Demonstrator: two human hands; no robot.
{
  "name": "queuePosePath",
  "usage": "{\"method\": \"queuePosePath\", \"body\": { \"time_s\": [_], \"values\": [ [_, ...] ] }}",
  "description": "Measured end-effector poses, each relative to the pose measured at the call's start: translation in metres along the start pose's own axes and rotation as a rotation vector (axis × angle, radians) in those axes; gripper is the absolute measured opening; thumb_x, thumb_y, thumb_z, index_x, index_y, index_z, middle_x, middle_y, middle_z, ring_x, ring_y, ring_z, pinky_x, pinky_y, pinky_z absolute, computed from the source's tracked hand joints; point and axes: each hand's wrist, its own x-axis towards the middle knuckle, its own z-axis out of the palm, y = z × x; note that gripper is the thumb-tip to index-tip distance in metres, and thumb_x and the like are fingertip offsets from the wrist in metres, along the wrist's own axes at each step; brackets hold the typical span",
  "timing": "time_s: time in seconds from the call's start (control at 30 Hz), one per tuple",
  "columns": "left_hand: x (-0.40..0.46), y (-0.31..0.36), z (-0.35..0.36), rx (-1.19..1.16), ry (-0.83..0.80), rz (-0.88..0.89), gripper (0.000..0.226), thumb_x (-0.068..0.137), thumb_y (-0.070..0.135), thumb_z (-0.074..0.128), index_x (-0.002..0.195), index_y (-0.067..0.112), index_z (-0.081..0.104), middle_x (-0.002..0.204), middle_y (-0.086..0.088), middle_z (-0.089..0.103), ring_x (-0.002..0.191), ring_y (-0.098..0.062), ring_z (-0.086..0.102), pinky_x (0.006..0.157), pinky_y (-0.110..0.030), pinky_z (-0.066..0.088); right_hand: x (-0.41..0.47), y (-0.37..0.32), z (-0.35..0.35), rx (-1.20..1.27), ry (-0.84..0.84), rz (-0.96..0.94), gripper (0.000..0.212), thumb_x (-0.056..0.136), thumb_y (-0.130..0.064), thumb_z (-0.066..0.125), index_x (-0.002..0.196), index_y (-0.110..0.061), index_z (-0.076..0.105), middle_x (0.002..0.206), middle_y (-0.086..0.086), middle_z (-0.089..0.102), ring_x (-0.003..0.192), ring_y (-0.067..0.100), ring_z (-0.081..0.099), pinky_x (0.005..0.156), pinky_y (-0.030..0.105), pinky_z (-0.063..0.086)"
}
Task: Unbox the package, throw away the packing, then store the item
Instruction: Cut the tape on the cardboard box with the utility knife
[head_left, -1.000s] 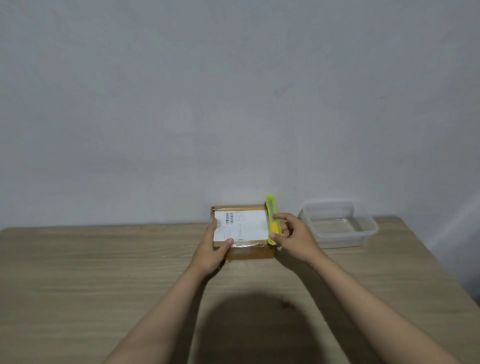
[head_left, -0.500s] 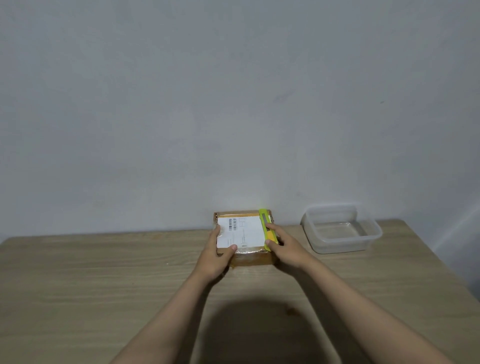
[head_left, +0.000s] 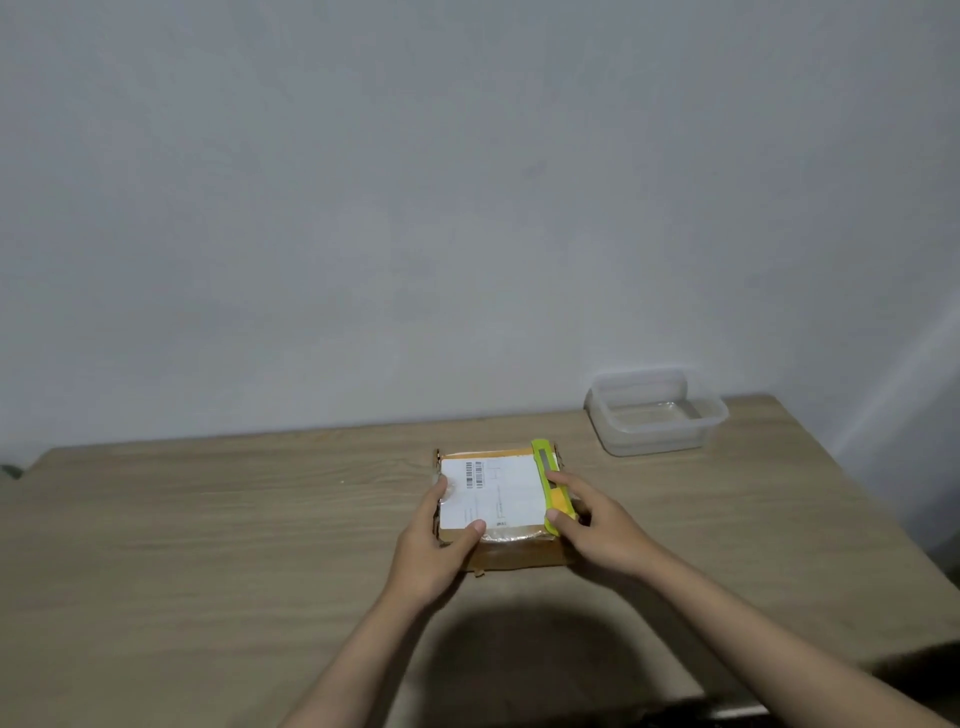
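Surface: pale wood-grain top, seen from above and in front; its far edge meets the wall, its right edge runs off toward the lower right.
Wall: plain grey-white, bare, filling the upper half of the view; a faint light streak falls on it at the far right.
Shadow: a dark rounded patch lies on the surface between the two forearms, near the lower edge.
Box: brown cardboard, lying flat near the middle of the surface, toward the far side; glossy tape shows along its near edge.
Label: white sheet with barcodes, covering most of the box top.
Cutter: lime-green with a grey strip and an orange part, lying along the right edge of the box top, running from far to near.
Left hand: grip closed around the box's near-left corner, thumb on the label's near edge, a fingertip on the left side.
Right hand: grip closed on the cutter, index finger along its side and thumb at its near end, pressing it against the box.
Tub: clear plastic, open, rectangular; stands at the far right of the surface, well apart from the box.
Lower right corner: something dark beyond the surface edge, too dim to tell.
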Motion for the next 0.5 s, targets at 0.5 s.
{"method": "queuePosePath", "body": {
  "time_s": [0.5],
  "values": [
    [-0.082, -0.014, 0.008, 0.01, 0.023, 0.032, 0.067, 0.079, 0.018, 0.074, 0.137, 0.02, 0.041, 0.125, 0.012, 0.051, 0.113, -0.004, 0.05, 0.079, 0.008, 0.029, -0.075, 0.019, -0.006, 0.172, -0.045, 0.106, 0.052, 0.079, 0.016, 0.056, 0.121, -0.015, 0.049, 0.094, 0.005, 0.064, 0.064, -0.005, 0.064, 0.064, 0.013, 0.049]
  ]
}}
